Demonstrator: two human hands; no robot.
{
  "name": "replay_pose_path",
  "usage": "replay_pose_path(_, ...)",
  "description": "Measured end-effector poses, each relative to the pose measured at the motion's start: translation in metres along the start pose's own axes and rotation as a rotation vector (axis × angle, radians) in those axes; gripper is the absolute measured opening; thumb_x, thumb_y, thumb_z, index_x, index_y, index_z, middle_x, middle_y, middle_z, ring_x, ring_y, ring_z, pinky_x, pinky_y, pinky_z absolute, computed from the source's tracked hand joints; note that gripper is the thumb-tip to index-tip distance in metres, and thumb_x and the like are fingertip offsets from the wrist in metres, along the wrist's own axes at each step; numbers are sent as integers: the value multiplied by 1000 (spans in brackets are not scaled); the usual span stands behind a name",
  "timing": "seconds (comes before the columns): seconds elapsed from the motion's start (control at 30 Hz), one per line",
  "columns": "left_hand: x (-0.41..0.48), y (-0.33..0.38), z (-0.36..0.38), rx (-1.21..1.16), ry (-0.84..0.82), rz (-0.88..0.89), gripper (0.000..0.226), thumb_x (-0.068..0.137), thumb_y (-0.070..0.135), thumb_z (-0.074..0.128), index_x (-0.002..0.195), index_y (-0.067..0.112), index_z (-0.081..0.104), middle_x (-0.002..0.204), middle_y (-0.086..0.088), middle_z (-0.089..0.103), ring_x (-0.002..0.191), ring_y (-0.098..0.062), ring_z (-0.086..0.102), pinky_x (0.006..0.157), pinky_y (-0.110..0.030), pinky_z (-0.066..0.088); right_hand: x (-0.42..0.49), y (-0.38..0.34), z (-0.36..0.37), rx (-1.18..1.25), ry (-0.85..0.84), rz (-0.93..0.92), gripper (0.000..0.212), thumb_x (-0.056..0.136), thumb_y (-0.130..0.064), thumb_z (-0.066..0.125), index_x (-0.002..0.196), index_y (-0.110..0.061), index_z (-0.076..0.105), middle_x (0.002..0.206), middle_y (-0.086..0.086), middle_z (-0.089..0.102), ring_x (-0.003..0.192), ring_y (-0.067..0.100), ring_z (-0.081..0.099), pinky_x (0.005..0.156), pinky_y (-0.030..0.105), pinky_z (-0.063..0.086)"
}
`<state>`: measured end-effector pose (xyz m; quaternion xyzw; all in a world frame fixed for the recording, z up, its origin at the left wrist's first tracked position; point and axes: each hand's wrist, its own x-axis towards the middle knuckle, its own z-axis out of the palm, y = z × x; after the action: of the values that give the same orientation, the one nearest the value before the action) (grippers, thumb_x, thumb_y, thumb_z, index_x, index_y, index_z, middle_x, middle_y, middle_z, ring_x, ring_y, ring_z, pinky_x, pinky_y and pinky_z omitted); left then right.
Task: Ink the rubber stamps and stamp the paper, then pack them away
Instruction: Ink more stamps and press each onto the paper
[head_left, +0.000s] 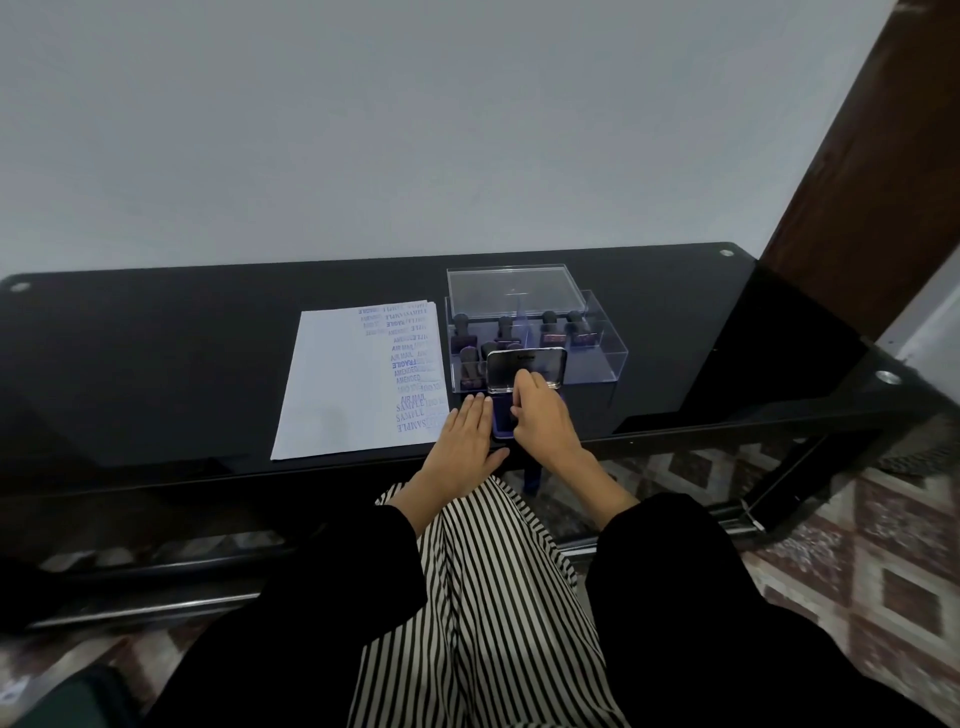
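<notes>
Pack-away, likely: left hand (464, 435) flat, fingers together, beside blue ink pad tin (502, 415); right hand (543, 413) pinches its upright silver lid (525, 367), so next, fold it shut.

Seemingly a home room: a black glass desk (156, 364) against a plain wall (363, 130), patterned floor tiles (883, 551).
</notes>
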<state>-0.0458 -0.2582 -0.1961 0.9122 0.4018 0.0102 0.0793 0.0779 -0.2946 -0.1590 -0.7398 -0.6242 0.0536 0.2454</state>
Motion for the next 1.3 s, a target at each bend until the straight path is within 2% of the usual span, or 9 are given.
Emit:
replay_pose_path(0.13,0,0,1,12,-1,1,72,99,42,30,148,1,-4,158,-14,-3,146,-24,-4,119,-35,1,4,0,-2,-5,-21,9,25,84,4,55,86,-14,38,100,10,53,79,16,46,68,29,41)
replay_pose_path(0.47,0,0,-1,24,-16,-2,72,99,42,30,147,1,-5,157,-15,-3,146,-25,-4,119,-35,2,9,-4,-4,-17,-58,32,26,84,3,57,87,-14,37,102,11,53,79,16,46,67,27,38)
replay_pose_path(0.67,0,0,-2,14,-19,0,72,99,42,30,147,1,-5,158,-14,-3,146,-24,-5,120,-35,1,9,-4,-2,-85,-41,15,16,88,1,52,102,-5,48,106,14,54,90,28,57,69,29,42)
replay_pose_path(0.77,-1,0,-2,16,-21,3,72,99,42,29,147,1,-5,158,-14,-3,146,-25,-5,119,-35,1,10,-1,-2,-162,-24,-3,9,94,-7,45,103,-5,47,106,14,57,91,29,59,71,33,45)
replay_pose_path(0.9,-1,1,-2,19,-22,1,71,99,42,28,148,1,-4,158,-14,-3,146,-24,-5,119,-35,1,10,3,-3,-253,-22,-37,15,97,-17,45,106,-6,46,106,12,60,93,28,61,68,30,44)
replay_pose_path(1.0,-1,1,-3,24,-26,0,72,99,43,28,148,1,-5,158,-14,-3,146,-24,-5,120,-35,1,13,2,-4,-283,-20,-49,18,98,-20,40,107,-6,47,106,13,62,94,30,62,70,34,47)
replay_pose_path(1.17,0,-1,-1,46,-32,1,72,99,44,26,148,1,-6,158,-14,-5,146,-24,-7,120,-35,0,20,6,-1,-315,12,-78,18,99,-22,35,94,-9,47,96,13,67,84,31,64,64,34,45)
replay_pose_path(1.3,0,-1,1,50,-20,-1,72,99,43,26,147,1,-7,157,-14,-7,146,-24,-8,119,-34,-2,21,11,2,-333,76,-116,23,98,-23,37,96,-7,53,89,13,68,79,32,65,59,32,39)
